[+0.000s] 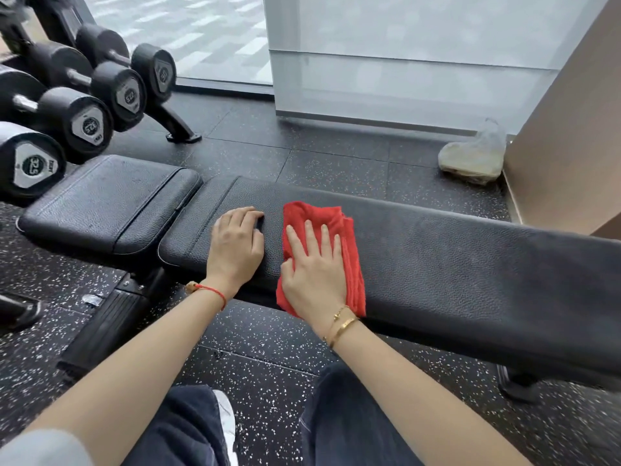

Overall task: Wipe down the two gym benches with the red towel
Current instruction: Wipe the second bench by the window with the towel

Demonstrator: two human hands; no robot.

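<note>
I see my right hand (316,274) pressing flat on the red towel (339,227) atop the bench (453,260); my left hand (237,245), at nine o'clock of it, rests with fingers curled on the pad.

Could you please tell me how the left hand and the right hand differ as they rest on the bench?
The right hand lies flat with fingers spread on the red towel; the left hand rests on the bare bench with fingers curled under. The right hand wears gold bracelets, the left a red string. Both rest on the long pad.

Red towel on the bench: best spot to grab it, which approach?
Take the red towel at its bunched far edge, from above. It lies flat on the long bench pad under the right hand; only those raised folds offer a pinch.
</note>
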